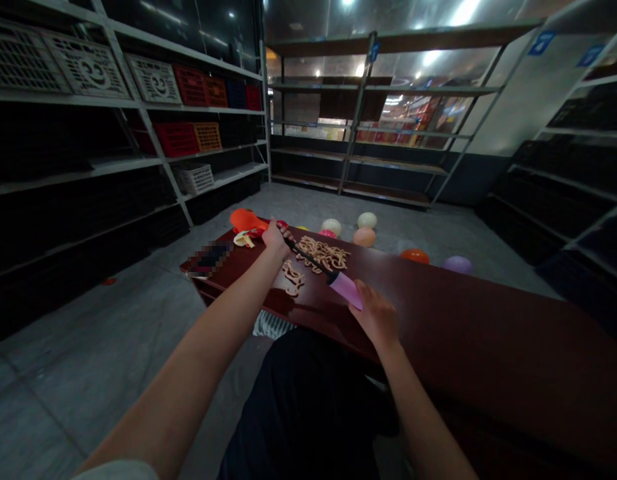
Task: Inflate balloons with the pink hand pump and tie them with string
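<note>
A balloon pump with a pink barrel point(346, 289) and a long black rod point(311, 259) slants across the table between my hands. My right hand point(375, 312) is closed around the pink barrel at the near end. Farther off, my left hand point(277, 238) is closed at the far end of the pump, where an orange balloon point(244, 219) sticks out past the fingers, partly filled. The balloon's neck is hidden in that hand. Beneath the rod lies a pile of tan, uninflated long balloons point(322, 253), with a smaller bunch point(293, 279) nearer me.
The dark red table point(438, 313) stretches to the right. On its left end are a pixelated dark item point(208, 259) and a cream-coloured piece point(245, 239). Inflated balloons, white point(367, 220), peach point(363, 237), orange point(415, 256) and purple point(457, 265), lie beyond the far edge. Shelves with crates point(191, 85) stand left.
</note>
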Demonstrator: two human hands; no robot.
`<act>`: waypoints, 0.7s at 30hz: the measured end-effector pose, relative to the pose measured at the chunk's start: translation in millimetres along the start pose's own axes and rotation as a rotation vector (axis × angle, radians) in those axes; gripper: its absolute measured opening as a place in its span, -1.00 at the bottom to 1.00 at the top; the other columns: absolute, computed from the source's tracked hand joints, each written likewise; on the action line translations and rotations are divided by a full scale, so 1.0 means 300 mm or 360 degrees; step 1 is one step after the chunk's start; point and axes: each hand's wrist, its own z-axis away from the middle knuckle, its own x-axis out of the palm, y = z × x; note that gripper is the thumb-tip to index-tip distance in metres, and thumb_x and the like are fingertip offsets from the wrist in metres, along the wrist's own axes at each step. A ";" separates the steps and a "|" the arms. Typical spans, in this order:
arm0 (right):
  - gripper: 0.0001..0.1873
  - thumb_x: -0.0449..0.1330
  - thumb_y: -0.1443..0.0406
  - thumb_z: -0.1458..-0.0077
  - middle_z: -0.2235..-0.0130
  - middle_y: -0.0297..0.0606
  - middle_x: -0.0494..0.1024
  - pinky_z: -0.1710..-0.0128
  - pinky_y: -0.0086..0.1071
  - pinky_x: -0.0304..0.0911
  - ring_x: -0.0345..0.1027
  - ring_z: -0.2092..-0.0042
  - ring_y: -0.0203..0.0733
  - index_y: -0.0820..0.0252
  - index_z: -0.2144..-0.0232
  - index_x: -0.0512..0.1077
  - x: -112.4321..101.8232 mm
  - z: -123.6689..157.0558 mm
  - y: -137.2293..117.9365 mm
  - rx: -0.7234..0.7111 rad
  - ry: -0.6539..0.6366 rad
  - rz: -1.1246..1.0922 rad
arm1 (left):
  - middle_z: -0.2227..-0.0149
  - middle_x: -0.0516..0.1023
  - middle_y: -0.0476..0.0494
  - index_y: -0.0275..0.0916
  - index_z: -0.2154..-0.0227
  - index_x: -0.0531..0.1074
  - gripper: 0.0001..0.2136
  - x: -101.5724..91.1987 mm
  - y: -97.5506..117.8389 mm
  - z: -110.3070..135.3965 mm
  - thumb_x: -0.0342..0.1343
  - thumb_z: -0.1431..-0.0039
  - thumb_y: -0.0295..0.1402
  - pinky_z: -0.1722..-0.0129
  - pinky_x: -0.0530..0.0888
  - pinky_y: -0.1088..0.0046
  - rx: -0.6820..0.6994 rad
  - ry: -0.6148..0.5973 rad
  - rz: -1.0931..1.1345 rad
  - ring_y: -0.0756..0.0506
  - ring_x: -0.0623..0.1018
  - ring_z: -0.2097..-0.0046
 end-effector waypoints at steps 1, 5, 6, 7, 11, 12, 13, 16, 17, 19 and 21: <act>-0.46 0.15 0.29 -0.24 0.00 -0.10 0.62 0.18 -0.27 0.23 0.48 0.09 0.01 0.12 -0.26 0.35 -0.002 0.000 0.002 0.0032 0.0004 -0.0025 | 0.71 0.03 0.16 -0.17 0.54 0.08 -0.55 0.014 -0.011 0.015 0.02 -0.47 -0.15 0.67 0.10 0.54 0.0021 -0.0023 -0.0007 0.10 0.08 0.71; -0.44 0.19 0.27 -0.21 0.02 -0.07 0.62 0.20 -0.26 0.21 0.47 0.11 0.03 0.11 -0.26 0.37 -0.018 -0.002 0.009 0.0115 -0.0032 -0.0089 | 0.70 0.03 0.15 -0.18 0.55 0.10 -0.52 0.059 -0.083 0.067 0.05 -0.44 -0.05 0.63 0.15 0.53 -0.0004 -0.0150 -0.0079 0.09 0.10 0.68; -0.44 0.18 0.27 -0.21 0.03 -0.07 0.62 0.21 -0.26 0.20 0.47 0.12 0.02 0.11 -0.26 0.37 -0.020 -0.003 0.010 0.0131 -0.0035 -0.0093 | 0.70 0.02 0.14 -0.18 0.56 0.10 -0.51 0.066 -0.107 0.079 0.04 -0.44 -0.04 0.63 0.15 0.53 -0.0021 -0.0162 -0.0102 0.09 0.09 0.68; -0.44 0.18 0.27 -0.21 0.03 -0.08 0.62 0.21 -0.26 0.20 0.47 0.12 0.02 0.10 -0.26 0.37 -0.020 -0.004 0.010 0.0147 -0.0031 -0.0093 | 0.70 0.01 0.14 -0.18 0.56 0.10 -0.51 0.071 -0.133 0.091 0.03 -0.44 -0.04 0.63 0.14 0.52 -0.0032 -0.0172 -0.0123 0.09 0.08 0.68; -0.43 0.17 0.27 -0.22 0.03 -0.07 0.62 0.22 -0.27 0.18 0.46 0.12 0.03 0.09 -0.27 0.36 -0.010 -0.008 0.010 0.0196 -0.0017 -0.0121 | 0.70 0.01 0.12 -0.19 0.56 0.10 -0.52 0.073 -0.254 0.158 -0.02 -0.49 -0.12 0.62 0.12 0.53 -0.0096 -0.0225 -0.0183 0.08 0.08 0.67; -0.43 0.17 0.26 -0.22 0.02 -0.06 0.62 0.22 -0.27 0.18 0.46 0.11 0.04 0.09 -0.28 0.35 -0.008 -0.008 0.010 0.0204 -0.0024 -0.0133 | 0.71 0.01 0.11 -0.19 0.57 0.10 -0.53 0.070 -0.284 0.178 -0.04 -0.50 -0.15 0.63 0.13 0.52 -0.0129 -0.0240 -0.0193 0.08 0.08 0.67; -0.42 0.17 0.26 -0.23 0.01 -0.05 0.61 0.22 -0.27 0.18 0.46 0.11 0.04 0.10 -0.28 0.34 -0.007 -0.008 0.010 0.0209 -0.0034 -0.0142 | 0.71 0.02 0.10 -0.19 0.57 0.10 -0.53 0.066 -0.311 0.196 -0.06 -0.51 -0.18 0.63 0.13 0.52 -0.0159 -0.0255 -0.0198 0.07 0.09 0.67; -0.44 0.16 0.26 -0.24 0.00 -0.04 0.61 0.20 -0.26 0.19 0.45 0.10 0.04 0.10 -0.28 0.35 -0.009 -0.008 0.010 0.0233 -0.0053 -0.0140 | 0.70 0.03 0.09 -0.19 0.58 0.09 -0.53 0.055 -0.366 0.229 -0.09 -0.52 -0.20 0.64 0.12 0.51 -0.0217 -0.0275 -0.0197 0.07 0.10 0.68; -0.44 0.15 0.26 -0.24 0.01 -0.04 0.61 0.20 -0.27 0.19 0.45 0.10 0.04 0.10 -0.28 0.35 -0.011 -0.008 0.009 0.0238 -0.0054 -0.0134 | 0.70 0.03 0.10 -0.19 0.58 0.09 -0.53 0.051 -0.375 0.230 -0.09 -0.52 -0.20 0.64 0.11 0.51 -0.0230 -0.0270 -0.0193 0.07 0.10 0.68; -0.44 0.17 0.26 -0.24 0.02 -0.04 0.61 0.19 -0.27 0.19 0.45 0.10 0.04 0.10 -0.28 0.35 -0.016 -0.009 0.005 0.0236 -0.0062 -0.0127 | 0.70 0.02 0.11 -0.18 0.57 0.08 -0.53 0.043 -0.380 0.217 -0.09 -0.52 -0.19 0.64 0.10 0.51 -0.0244 -0.0232 -0.0184 0.07 0.09 0.68; -0.42 0.18 0.26 -0.23 0.02 -0.04 0.61 0.19 -0.27 0.20 0.44 0.09 0.05 0.09 -0.29 0.34 -0.019 -0.012 -0.001 0.0215 -0.0077 -0.0126 | 0.69 0.01 0.12 -0.18 0.56 0.06 -0.53 0.034 -0.372 0.196 -0.08 -0.51 -0.15 0.65 0.09 0.52 -0.0300 -0.0236 -0.0215 0.07 0.08 0.68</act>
